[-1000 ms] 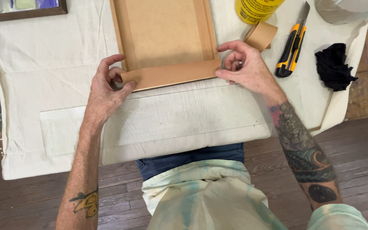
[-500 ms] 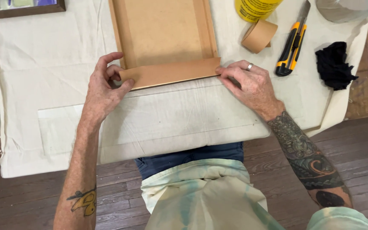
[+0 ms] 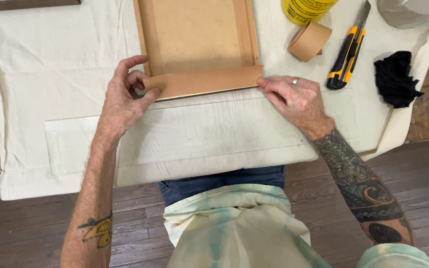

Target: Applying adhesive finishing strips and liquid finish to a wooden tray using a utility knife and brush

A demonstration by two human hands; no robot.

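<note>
While the brown frame lies flat, both hands' fingers press its taped near edge; cloth spreads beyond.

Open cloth across the left half of the frame, free all the way to the dark frame edge at upper left. Wide bare strip along the lower bench, below the brown frame. Crowded at upper right: yellow can, tape roll, utility knife, black rag, with only narrow gaps between them.
</note>
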